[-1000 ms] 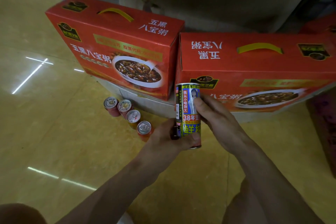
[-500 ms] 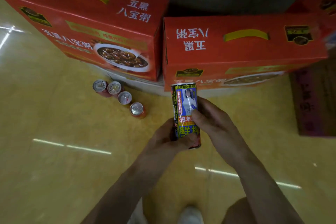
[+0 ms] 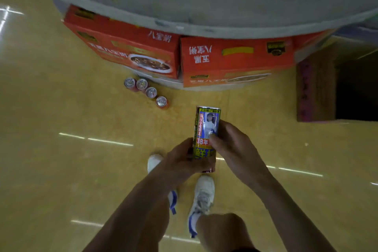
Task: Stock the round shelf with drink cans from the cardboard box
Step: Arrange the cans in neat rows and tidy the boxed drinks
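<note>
Yellow-green can [image 3: 206, 129] stands upright above the floor [image 3: 61, 108], below the shelf [image 3: 225, 12] rim; left hand [image 3: 182, 161] grips its base, right hand [image 3: 235, 147] pinches its side; shelf stock is blurred, possibly cans

Glossy metal can [image 3: 206, 129], polished floor [image 3: 61, 149]

Two red gift boxes [image 3: 235, 57], white shoes [image 3: 202, 194], glossy yellow floor [image 3: 61, 108]
</note>
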A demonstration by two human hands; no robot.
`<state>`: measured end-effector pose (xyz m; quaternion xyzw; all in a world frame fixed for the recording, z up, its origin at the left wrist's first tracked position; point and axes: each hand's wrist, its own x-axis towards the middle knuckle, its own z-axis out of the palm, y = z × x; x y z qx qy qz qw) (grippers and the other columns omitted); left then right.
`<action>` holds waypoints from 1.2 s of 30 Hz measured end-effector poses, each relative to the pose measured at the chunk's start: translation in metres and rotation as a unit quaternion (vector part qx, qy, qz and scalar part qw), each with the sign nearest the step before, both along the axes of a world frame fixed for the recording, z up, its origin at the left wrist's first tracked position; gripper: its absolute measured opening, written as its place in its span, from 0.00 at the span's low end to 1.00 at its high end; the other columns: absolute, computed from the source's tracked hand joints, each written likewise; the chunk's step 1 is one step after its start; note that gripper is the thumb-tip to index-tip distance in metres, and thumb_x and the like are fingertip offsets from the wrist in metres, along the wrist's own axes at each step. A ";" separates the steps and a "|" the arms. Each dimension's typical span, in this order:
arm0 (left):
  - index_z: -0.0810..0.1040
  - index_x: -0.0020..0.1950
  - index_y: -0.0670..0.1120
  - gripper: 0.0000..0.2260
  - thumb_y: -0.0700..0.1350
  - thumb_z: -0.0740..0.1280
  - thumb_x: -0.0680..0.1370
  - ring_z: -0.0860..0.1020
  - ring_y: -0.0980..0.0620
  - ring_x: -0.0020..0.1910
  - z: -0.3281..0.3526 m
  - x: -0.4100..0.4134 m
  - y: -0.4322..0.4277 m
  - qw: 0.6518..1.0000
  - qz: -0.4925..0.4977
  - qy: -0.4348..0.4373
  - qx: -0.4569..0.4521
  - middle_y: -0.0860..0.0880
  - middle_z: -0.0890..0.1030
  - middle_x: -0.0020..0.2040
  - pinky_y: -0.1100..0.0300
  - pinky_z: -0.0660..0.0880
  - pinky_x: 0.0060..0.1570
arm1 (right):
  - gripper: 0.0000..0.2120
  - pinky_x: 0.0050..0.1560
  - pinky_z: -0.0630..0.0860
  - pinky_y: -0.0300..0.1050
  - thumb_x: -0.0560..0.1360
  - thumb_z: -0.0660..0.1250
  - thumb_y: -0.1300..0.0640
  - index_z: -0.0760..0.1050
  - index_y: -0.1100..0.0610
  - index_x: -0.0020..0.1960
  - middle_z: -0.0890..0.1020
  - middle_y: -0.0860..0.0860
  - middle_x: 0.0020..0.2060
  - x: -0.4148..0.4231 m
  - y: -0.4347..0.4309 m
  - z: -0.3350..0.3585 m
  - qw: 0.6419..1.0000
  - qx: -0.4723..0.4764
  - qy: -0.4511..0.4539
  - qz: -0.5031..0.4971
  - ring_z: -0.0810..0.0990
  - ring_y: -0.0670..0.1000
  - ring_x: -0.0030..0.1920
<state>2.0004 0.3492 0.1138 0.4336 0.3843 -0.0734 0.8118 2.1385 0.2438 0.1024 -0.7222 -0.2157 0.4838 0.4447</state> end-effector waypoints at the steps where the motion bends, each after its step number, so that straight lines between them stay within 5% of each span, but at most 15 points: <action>1: 0.74 0.63 0.33 0.24 0.40 0.72 0.70 0.80 0.51 0.45 0.023 0.001 -0.002 1.000 -0.002 0.002 0.004 0.41 0.81 0.46 0.62 0.78 0.45 | 0.21 0.59 0.77 0.47 0.76 0.66 0.46 0.74 0.51 0.67 0.84 0.45 0.57 0.002 -0.002 0.024 1.000 -0.002 -0.002 0.007 0.82 0.44 0.59; 9: 0.77 0.59 0.36 0.15 0.37 0.73 0.75 0.83 0.44 0.50 0.212 0.002 -0.005 0.997 -0.024 -0.011 0.078 0.34 0.83 0.53 0.49 0.80 0.56 | 0.19 0.60 0.77 0.44 0.80 0.66 0.50 0.72 0.50 0.70 0.83 0.43 0.59 0.014 -0.002 0.215 0.998 0.024 -0.045 0.044 0.81 0.42 0.59; 15: 0.77 0.60 0.39 0.20 0.43 0.74 0.70 0.82 0.49 0.47 0.311 0.002 0.004 0.990 -0.001 -0.050 0.134 0.38 0.84 0.49 0.52 0.81 0.52 | 0.17 0.53 0.75 0.33 0.81 0.66 0.52 0.73 0.50 0.69 0.83 0.41 0.58 0.013 0.009 0.315 0.992 0.065 -0.100 0.044 0.81 0.39 0.58; 21: 0.79 0.61 0.45 0.18 0.42 0.75 0.73 0.82 0.53 0.47 0.369 0.000 0.023 0.976 -0.005 -0.091 0.198 0.47 0.85 0.49 0.58 0.80 0.47 | 0.15 0.55 0.74 0.34 0.81 0.67 0.53 0.74 0.49 0.67 0.82 0.41 0.59 0.011 0.025 0.380 0.983 0.100 -0.151 0.030 0.80 0.38 0.58; 26: 0.81 0.57 0.49 0.12 0.46 0.76 0.75 0.82 0.55 0.41 0.404 -0.006 0.049 0.954 -0.040 -0.103 0.278 0.49 0.86 0.46 0.66 0.74 0.36 | 0.25 0.61 0.77 0.47 0.75 0.67 0.41 0.73 0.49 0.69 0.83 0.41 0.59 0.003 0.044 0.419 0.976 0.140 -0.166 -0.002 0.81 0.42 0.60; 28: 0.81 0.58 0.50 0.13 0.47 0.76 0.75 0.83 0.52 0.45 0.417 -0.006 0.059 0.952 -0.040 -0.116 0.282 0.46 0.86 0.49 0.64 0.76 0.34 | 0.22 0.61 0.78 0.50 0.77 0.68 0.43 0.73 0.50 0.69 0.83 0.42 0.58 0.001 0.051 0.432 0.971 0.154 -0.183 -0.010 0.82 0.42 0.59; 31: 0.82 0.59 0.49 0.18 0.51 0.76 0.70 0.82 0.49 0.51 0.436 -0.003 0.072 0.939 -0.043 -0.155 0.303 0.43 0.85 0.53 0.49 0.81 0.50 | 0.23 0.61 0.78 0.51 0.76 0.67 0.41 0.73 0.49 0.68 0.84 0.42 0.57 -0.003 0.061 0.457 0.962 0.164 -0.218 -0.013 0.82 0.42 0.58; 36: 0.81 0.62 0.49 0.16 0.45 0.75 0.75 0.83 0.49 0.56 0.461 0.005 0.089 0.919 -0.054 -0.206 0.332 0.48 0.86 0.55 0.55 0.80 0.55 | 0.26 0.61 0.78 0.57 0.74 0.66 0.36 0.75 0.49 0.66 0.84 0.44 0.56 0.000 0.071 0.488 0.945 0.185 -0.267 -0.025 0.83 0.45 0.57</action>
